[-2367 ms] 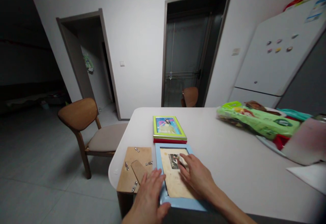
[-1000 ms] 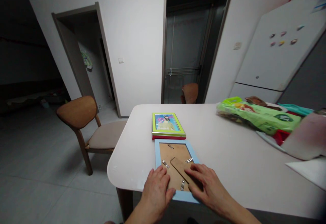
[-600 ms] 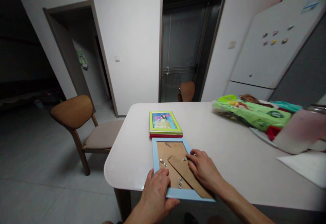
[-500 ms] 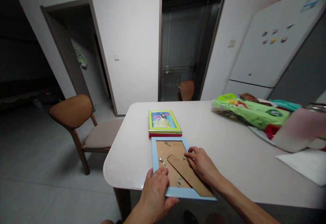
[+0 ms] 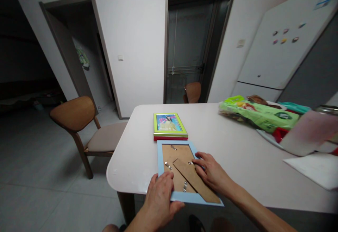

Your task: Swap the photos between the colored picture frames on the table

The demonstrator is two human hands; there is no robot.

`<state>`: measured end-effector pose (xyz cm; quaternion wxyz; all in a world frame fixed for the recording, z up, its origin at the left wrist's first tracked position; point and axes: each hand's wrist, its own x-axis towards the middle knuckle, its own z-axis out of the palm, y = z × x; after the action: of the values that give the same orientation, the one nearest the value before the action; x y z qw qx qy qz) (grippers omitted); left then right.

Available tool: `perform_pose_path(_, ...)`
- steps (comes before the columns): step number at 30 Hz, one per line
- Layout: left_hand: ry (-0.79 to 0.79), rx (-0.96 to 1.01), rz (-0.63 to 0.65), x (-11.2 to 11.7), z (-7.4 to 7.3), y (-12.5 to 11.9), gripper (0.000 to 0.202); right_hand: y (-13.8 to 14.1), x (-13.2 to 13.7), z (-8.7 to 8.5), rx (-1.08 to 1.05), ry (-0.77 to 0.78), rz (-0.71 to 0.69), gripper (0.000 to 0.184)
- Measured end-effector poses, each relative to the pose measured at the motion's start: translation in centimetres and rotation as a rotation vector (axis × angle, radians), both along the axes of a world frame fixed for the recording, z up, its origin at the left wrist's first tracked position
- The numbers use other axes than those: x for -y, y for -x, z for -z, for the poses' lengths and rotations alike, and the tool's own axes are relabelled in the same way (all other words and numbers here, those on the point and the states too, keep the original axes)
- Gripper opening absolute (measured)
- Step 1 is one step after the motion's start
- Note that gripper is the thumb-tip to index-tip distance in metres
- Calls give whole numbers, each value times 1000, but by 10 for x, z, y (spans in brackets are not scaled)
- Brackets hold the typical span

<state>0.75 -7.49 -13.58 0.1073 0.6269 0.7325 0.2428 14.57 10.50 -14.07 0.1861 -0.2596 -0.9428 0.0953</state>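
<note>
A light-blue picture frame (image 5: 160, 156) lies face down near the table's front edge, its near end jutting slightly past it. Its brown backing board (image 5: 181, 151) carries several small metal clips (image 5: 185, 186) and a slanted stand leg (image 5: 196, 179). My left hand (image 5: 162, 195) grips the near left corner, fingers over the border and thumb along the front edge. At the right border, my right hand (image 5: 211, 172) has its bent fingers closed on the frame beside the right clip (image 5: 190, 163), which they partly cover.
Beyond the frame, a green-framed picture (image 5: 170, 123) rests on a red one (image 5: 169, 138). On the right of the white table (image 5: 126, 154) are a green package (image 5: 261, 114), a pinkish container (image 5: 308, 133) and white paper (image 5: 314, 168). A wooden chair (image 5: 75, 114) stands at left.
Both hands stay on the blue frame, with only a slight shift of the right fingers near the clip. The whole view has moved a little.
</note>
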Motion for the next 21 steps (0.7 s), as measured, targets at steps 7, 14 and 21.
perform_pose_path(7, 14, -41, 18, 2, -2, 4, 48, 0, 53, -15, 12, 26, -291, 23)
perform_pose_path(14, -18, -29, 9, 3, 1, 5, 47, -4, 64, -25, 54, 32, -380, 26)
perform_pose_path(21, -31, -32, 2, 4, 4, 9, 49, 25, 59, -20, -42, 91, -285, 30)
